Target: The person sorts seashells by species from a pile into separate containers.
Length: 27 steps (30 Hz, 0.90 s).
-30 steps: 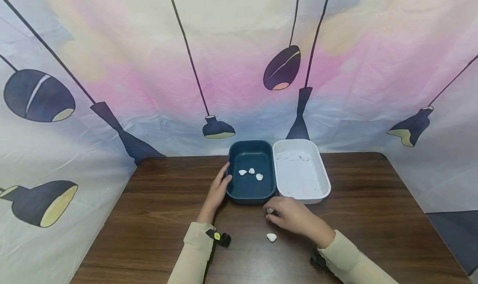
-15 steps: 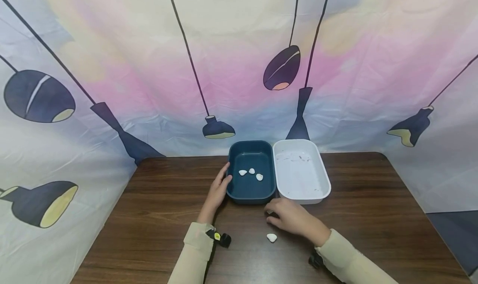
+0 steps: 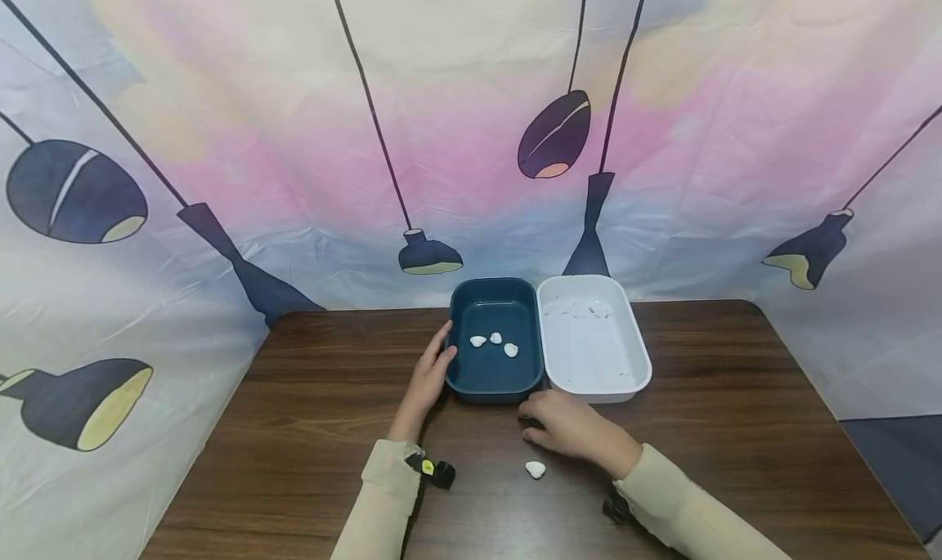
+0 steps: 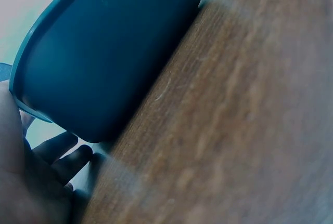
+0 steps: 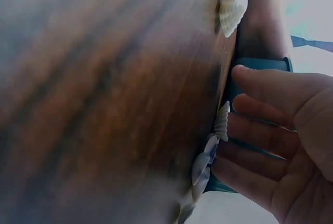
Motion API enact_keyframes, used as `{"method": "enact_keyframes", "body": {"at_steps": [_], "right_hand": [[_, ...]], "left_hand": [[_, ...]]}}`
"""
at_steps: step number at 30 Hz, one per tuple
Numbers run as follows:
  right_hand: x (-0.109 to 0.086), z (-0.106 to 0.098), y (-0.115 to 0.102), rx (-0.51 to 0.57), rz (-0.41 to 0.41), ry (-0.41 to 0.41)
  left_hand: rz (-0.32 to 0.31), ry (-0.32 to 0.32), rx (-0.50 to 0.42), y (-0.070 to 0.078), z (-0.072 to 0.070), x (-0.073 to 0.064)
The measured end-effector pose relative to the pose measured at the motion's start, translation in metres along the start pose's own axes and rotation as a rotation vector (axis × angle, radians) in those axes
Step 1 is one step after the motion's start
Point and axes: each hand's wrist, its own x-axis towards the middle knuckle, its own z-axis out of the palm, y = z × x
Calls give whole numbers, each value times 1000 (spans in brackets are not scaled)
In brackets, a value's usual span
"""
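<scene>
My left hand (image 3: 428, 374) rests against the left side of a dark blue tray (image 3: 495, 382). In the left wrist view its thumb (image 4: 9, 125) meets the rim, with other fingers low beside the outer wall. My right hand (image 3: 562, 421) hovers just over the table in front of the two trays, fingers slightly bent and thumb apart. In the right wrist view a ribbed seashell (image 5: 222, 122) and several smooth seashells (image 5: 202, 168) lie at its fingertips; the hand hides them from the head view. Another white seashell (image 3: 535, 469) lies nearer the person.
Three small white seashells (image 3: 511, 350) lie in the blue tray. A white tray (image 3: 599, 388) stands against its right side. Both trays are near the back edge of the brown wooden table (image 3: 331, 429), before a cloth backdrop (image 3: 309, 118) with printed lamps.
My right hand has shifted slightly left, and a shell that showed between its thumb and fingers is now hidden in the head view. My left hand and both trays have stayed put.
</scene>
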Motion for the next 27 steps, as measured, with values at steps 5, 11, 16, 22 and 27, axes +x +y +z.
{"method": "enact_keyframes", "body": {"at_steps": [5, 11, 16, 22, 27], "right_hand": [[5, 1, 0, -12, -24, -2], [7, 1, 0, -20, -58, 12], [7, 1, -1, 2, -55, 2], [8, 2, -1, -30, -66, 6], [10, 2, -2, -32, -57, 1]], "left_hand": [[-1, 0, 10, 0, -1, 0], [2, -5, 8, -1, -1, 0], [0, -5, 7, 1, 0, -1], [-12, -9, 16, -5, -1, 3], [-13, 2, 36, -30, -1, 14]]}}
